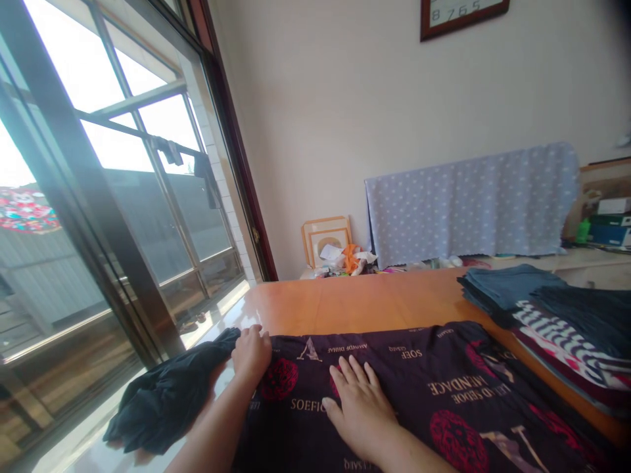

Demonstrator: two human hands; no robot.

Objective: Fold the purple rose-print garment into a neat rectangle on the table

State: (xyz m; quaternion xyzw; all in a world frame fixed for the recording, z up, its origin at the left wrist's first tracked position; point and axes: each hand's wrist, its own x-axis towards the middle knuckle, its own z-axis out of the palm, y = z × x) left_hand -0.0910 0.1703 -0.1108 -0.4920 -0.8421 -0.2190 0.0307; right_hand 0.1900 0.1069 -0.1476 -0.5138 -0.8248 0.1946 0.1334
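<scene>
A dark garment (409, 381) printed with gold lettering and red medallions lies spread over the near part of the table. My left hand (252, 355) is at its far left corner, fingers curled round the edge of the cloth. Flat on the middle of the same garment rests my right hand (362, 407), palm down with the fingers spread and nothing held. A crumpled dark cloth (167, 394) lies just left of my left hand, close to its fingers. The garment's near edge runs out of view.
The wooden table (315, 302) extends beyond the garment. On its right side is a stack of folded clothes (566, 328), with denim and striped pieces. A glass window (133, 164) stands at the left. Behind are picture frames (328, 240) and a dotted blue cloth (468, 203).
</scene>
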